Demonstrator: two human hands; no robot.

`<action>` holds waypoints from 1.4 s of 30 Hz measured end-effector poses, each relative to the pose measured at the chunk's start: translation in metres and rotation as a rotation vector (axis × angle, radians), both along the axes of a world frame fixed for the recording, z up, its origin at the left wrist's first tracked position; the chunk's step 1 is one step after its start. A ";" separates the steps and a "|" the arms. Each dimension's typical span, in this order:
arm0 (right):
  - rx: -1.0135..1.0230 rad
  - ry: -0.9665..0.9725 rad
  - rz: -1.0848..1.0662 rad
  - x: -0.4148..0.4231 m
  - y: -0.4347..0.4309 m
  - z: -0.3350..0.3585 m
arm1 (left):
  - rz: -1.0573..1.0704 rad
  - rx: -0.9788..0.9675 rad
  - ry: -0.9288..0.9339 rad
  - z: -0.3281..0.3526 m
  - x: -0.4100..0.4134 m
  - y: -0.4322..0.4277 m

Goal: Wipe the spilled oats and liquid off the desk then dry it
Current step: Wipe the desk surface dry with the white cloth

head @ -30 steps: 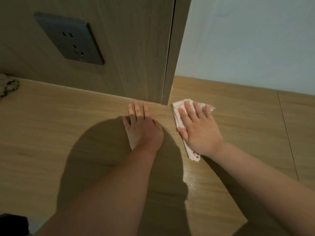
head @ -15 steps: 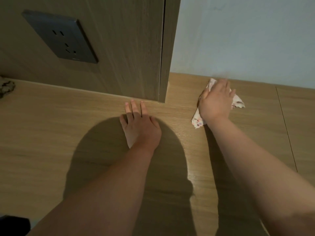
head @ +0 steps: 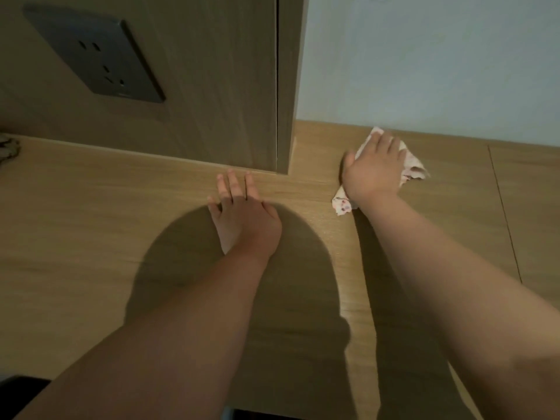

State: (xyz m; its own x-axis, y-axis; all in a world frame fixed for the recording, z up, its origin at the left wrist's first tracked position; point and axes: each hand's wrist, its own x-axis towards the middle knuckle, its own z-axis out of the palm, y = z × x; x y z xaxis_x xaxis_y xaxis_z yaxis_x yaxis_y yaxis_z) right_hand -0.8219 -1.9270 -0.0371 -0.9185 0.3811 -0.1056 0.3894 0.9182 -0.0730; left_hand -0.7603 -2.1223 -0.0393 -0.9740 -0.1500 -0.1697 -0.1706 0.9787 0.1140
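Colours before me
My cloth (head: 342,204) is white with small red specks; the tabletop (head: 91,225) is light tan woodgrain, the socket plate (head: 100,59) dark grey, the wall (head: 439,62) pale grey-blue.

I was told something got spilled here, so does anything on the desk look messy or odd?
No oats or puddle show on the desk. The only untidy things: the crumpled, red-spotted cloth pressed under the right hand by the wall, and a dark rumpled thing cut off at the left edge, which I cannot identify.
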 end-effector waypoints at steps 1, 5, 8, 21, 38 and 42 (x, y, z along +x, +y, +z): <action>0.010 -0.001 0.156 0.007 -0.017 -0.001 | 0.001 0.003 0.001 0.000 0.000 0.000; -0.038 -0.030 0.569 0.042 -0.030 0.001 | -0.002 0.010 0.001 0.000 0.000 -0.001; 0.043 -0.013 0.348 0.038 0.012 -0.002 | -0.006 0.012 -0.003 -0.001 0.000 -0.001; 0.016 -0.007 0.511 0.102 0.036 0.003 | -0.019 -0.023 -0.033 -0.007 -0.005 -0.003; 0.005 -0.033 0.224 0.175 0.037 0.001 | -0.121 0.035 -0.020 0.003 0.001 -0.007; 0.035 -0.049 0.312 0.197 -0.022 -0.004 | -0.198 0.101 -0.027 0.005 0.013 -0.013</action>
